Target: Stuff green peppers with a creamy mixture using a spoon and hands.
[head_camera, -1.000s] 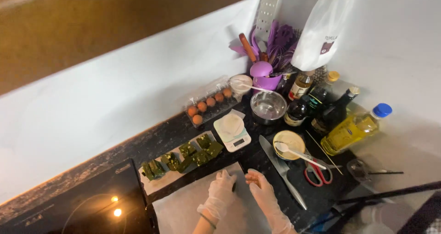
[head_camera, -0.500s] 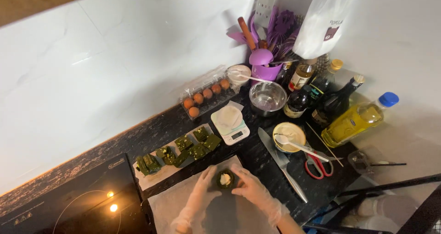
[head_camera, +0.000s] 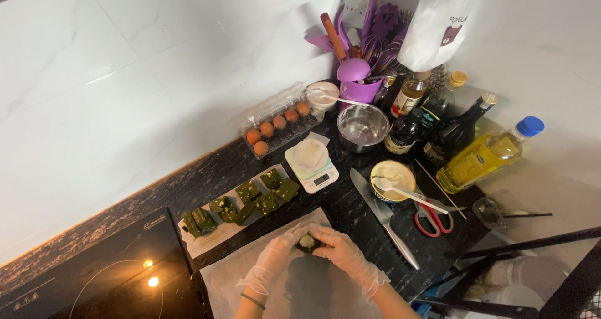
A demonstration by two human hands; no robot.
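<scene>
You had a small dark green dough piece with a pale filling (head_camera: 307,241) cupped between both gloved hands, just above the sheet of white parchment paper (head_camera: 250,275) at the near edge of the black stone desk (head_camera: 369,231). By its look it was soft, light and easily squashed, probably a little tacky against the thin clear gloves, so it wanted support from the sides and underneath with fingertip pressure only, never a pinch across the open top where the filling showed.

Your left hand (head_camera: 275,259) came in from below, wrist bent, its fingers curled round the left side of the piece. Your right hand (head_camera: 344,256) mirrored it, palm turned inward, fingers wrapped against the right side. Both sets of fingers were closed on the piece, and the fingertips nearly met over it.

Beyond your hands a row of similar green cubes (head_camera: 241,203) lay on a white strip, with a small white kitchen scale (head_camera: 311,164) just past them.
</scene>
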